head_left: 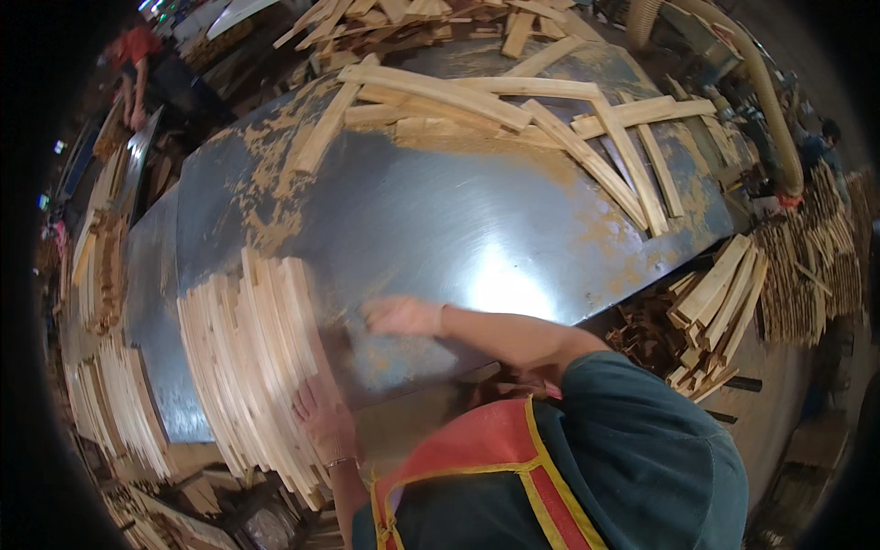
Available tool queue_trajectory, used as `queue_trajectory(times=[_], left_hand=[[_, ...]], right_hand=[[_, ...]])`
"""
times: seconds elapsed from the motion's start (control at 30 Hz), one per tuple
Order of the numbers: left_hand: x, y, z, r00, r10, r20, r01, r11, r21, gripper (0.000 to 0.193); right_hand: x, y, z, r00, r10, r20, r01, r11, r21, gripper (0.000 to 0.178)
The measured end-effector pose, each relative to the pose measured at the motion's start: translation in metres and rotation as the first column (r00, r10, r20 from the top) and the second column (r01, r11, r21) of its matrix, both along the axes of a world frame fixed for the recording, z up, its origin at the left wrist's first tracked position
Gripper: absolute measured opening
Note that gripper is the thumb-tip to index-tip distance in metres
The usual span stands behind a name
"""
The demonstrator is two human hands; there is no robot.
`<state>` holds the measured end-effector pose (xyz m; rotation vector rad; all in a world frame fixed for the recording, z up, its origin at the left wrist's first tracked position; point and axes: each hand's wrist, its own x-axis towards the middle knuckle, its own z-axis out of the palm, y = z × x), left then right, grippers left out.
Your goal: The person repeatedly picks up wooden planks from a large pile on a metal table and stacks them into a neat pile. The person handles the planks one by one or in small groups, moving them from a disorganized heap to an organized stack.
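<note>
Left hand (325,429) is resting against the lower right side of a row of pale wooden strips (243,357). Its fingers (304,401) are lying extended and slightly apart on the outermost wood, not closing round any strip. The strips are lying side by side on the left part of the grey metal tabletop (412,202), near ends projecting past its near edge.

Right hand (408,317) is showing motion blur over the tabletop, just right of the row. Cannot tell how far its fingers are opening, whether they are holding anything, or whether they are touching the metal.

Surroundings: loose boards (440,96) are lying crosswise at the far side; sawdust (275,192) is covering patches of metal. A bundle of sticks (720,293) is sitting beyond the right edge. A co-worker in a red top (145,50) is standing at far upper left.
</note>
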<state>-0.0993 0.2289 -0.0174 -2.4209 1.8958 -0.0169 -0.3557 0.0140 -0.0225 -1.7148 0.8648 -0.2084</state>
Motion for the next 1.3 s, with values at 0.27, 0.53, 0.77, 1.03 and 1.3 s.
queue_trajectory(times=[0.27, 0.53, 0.77, 1.03, 1.3], left_hand=[[-0.065, -0.021, 0.018, 0.993, 0.092, -0.071, -0.087, 0.994, 0.069, 0.083], [-0.230, -0.088, 0.006, 0.924, -0.268, -0.273, 0.301, 0.950, 0.086, 0.074], [-0.289, -0.108, 0.019, 0.850, -0.297, -0.436, 0.399, 0.903, 0.161, 0.070], [-0.297, -0.124, 0.022, 0.797, -0.381, -0.467, 0.517, 0.831, 0.204, 0.068], [-0.233, -0.084, 0.028, 0.807, -0.372, -0.459, 0.454, 0.887, 0.078, 0.064]], right_hand=[[-0.390, -0.129, 0.028, 0.420, -0.798, -0.432, 0.513, 0.601, -0.613, 0.067], [-0.536, -0.143, 0.029, -0.099, -0.929, -0.356, 0.473, 0.271, -0.838, 0.082], [-0.563, -0.104, 0.061, 0.259, -0.861, -0.438, 0.743, 0.467, -0.479, 0.082], [-0.573, -0.047, 0.042, 0.232, -0.782, -0.578, 0.616, 0.578, -0.534, 0.121], [-0.540, 0.102, 0.068, 0.273, -0.839, -0.471, 0.750, 0.493, -0.442, 0.108]])
